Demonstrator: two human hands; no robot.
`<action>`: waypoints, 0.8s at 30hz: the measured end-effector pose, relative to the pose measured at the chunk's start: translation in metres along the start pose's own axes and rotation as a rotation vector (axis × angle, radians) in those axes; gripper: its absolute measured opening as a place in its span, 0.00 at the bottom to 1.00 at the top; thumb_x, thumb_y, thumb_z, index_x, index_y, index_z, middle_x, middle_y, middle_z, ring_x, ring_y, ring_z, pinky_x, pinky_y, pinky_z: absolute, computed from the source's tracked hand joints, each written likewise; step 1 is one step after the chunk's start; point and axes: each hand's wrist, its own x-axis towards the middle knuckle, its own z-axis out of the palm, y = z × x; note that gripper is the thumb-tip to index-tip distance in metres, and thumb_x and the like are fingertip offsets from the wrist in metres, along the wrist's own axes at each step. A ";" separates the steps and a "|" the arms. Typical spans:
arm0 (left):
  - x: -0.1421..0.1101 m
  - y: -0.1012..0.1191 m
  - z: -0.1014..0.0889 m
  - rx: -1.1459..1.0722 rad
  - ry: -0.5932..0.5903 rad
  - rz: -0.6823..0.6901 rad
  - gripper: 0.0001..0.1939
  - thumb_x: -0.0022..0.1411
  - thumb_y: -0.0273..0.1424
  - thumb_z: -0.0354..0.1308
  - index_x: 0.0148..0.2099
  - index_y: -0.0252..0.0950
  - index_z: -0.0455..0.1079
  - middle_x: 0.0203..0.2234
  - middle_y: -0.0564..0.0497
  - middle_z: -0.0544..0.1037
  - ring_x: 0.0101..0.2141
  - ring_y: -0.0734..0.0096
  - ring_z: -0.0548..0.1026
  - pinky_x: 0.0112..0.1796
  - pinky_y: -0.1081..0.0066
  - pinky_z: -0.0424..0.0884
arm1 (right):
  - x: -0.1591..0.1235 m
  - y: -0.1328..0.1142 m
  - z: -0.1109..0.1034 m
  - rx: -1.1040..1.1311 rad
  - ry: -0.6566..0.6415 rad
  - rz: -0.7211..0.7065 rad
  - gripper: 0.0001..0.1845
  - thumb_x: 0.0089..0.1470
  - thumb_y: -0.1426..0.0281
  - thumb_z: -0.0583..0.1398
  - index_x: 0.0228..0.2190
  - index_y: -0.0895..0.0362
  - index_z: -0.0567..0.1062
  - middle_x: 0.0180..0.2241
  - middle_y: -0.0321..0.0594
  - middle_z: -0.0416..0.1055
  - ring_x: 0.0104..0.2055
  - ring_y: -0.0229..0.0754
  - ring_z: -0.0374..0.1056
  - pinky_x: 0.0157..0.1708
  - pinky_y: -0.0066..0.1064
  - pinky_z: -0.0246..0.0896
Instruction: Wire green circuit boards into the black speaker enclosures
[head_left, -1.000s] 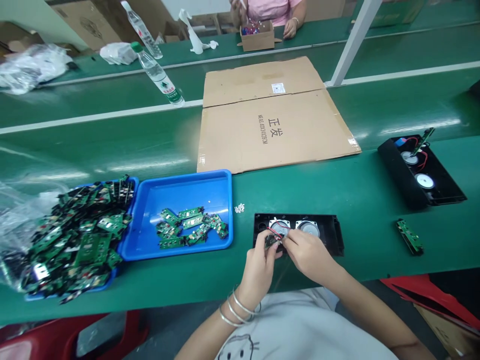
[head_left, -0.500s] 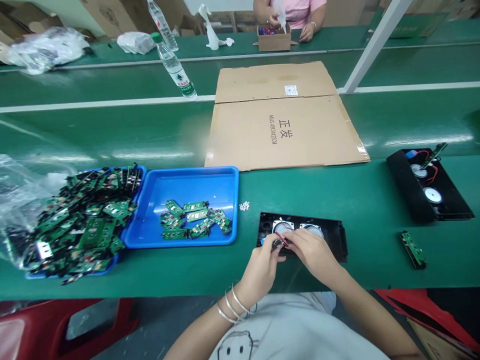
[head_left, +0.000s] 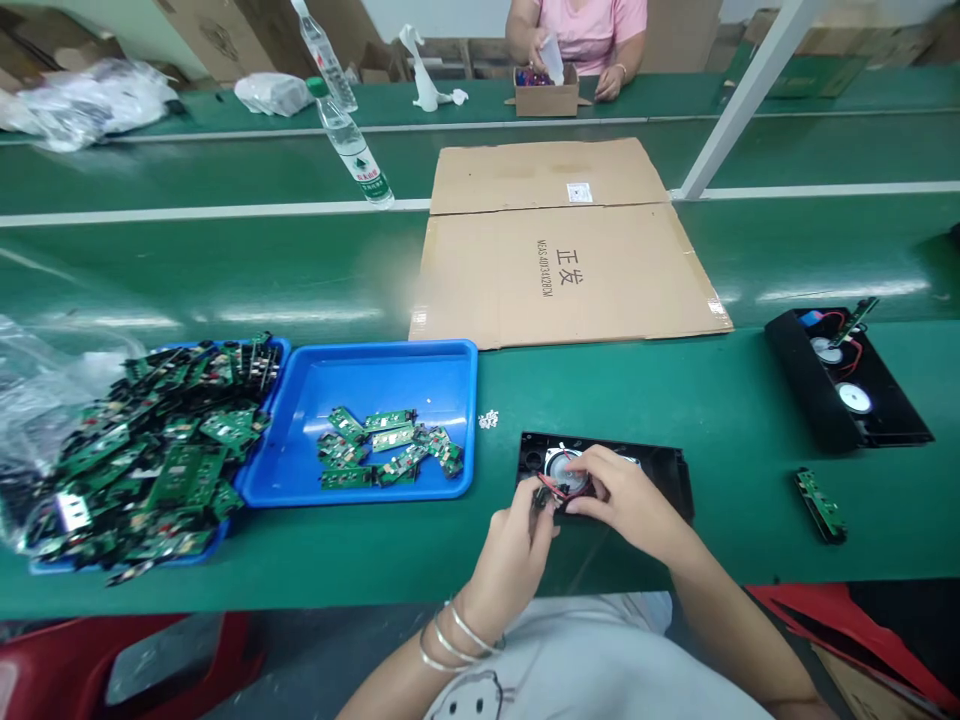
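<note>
A black speaker housing (head_left: 664, 480) lies on the green bench in front of me, with round speakers set inside it. My left hand (head_left: 517, 535) pinches a small dark circuit board (head_left: 538, 497) at the housing's near left side; fingers cover most of it. Red and black wires (head_left: 553, 486) run from the board toward the left speaker (head_left: 561, 468). Over the housing, my right hand (head_left: 619, 500) has thumb and fingers apart near the wires, with nothing visible held. It hides most of the second speaker.
Left of the housing stand a blue tray (head_left: 375, 362) with several circuit boards and a heaped tray of boards (head_left: 180, 470). To the right are a single board (head_left: 821, 505) and another speaker housing (head_left: 806, 385). Flattened cardboard (head_left: 487, 270) lies behind; a person (head_left: 592, 40) sits across.
My right thumb and fingers have spread from their pinch at the wires. The left hand keeps its hold on the circuit board. Across the bench, the person's white item has tilted lower over the box.
</note>
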 end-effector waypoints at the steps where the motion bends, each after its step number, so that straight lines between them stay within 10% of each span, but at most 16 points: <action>1: 0.000 0.001 -0.001 -0.013 0.012 -0.013 0.12 0.65 0.35 0.47 0.50 0.40 0.61 0.31 0.52 0.77 0.29 0.69 0.78 0.36 0.66 0.78 | 0.002 0.001 0.000 0.014 0.021 0.007 0.08 0.58 0.66 0.57 0.40 0.54 0.72 0.37 0.38 0.70 0.32 0.37 0.68 0.32 0.27 0.63; 9: 0.004 0.012 -0.003 -0.126 0.066 -0.114 0.12 0.62 0.36 0.52 0.47 0.39 0.62 0.32 0.51 0.78 0.31 0.68 0.79 0.32 0.68 0.79 | 0.017 0.006 0.031 -0.483 0.270 0.058 0.12 0.61 0.69 0.52 0.36 0.56 0.75 0.32 0.41 0.74 0.30 0.41 0.71 0.27 0.28 0.61; 16: 0.007 0.010 0.001 -0.212 0.040 -0.141 0.13 0.61 0.36 0.53 0.47 0.38 0.60 0.35 0.49 0.78 0.37 0.63 0.79 0.34 0.65 0.80 | -0.022 0.026 0.011 -0.058 0.607 0.087 0.11 0.60 0.66 0.53 0.35 0.56 0.75 0.32 0.41 0.76 0.28 0.40 0.72 0.30 0.30 0.68; 24: 0.015 0.005 0.013 -0.231 0.106 -0.104 0.10 0.62 0.36 0.53 0.42 0.38 0.58 0.34 0.50 0.77 0.36 0.63 0.80 0.35 0.65 0.80 | -0.036 0.024 0.022 -0.186 0.385 -0.309 0.11 0.62 0.74 0.51 0.35 0.57 0.74 0.31 0.40 0.73 0.32 0.40 0.67 0.34 0.33 0.61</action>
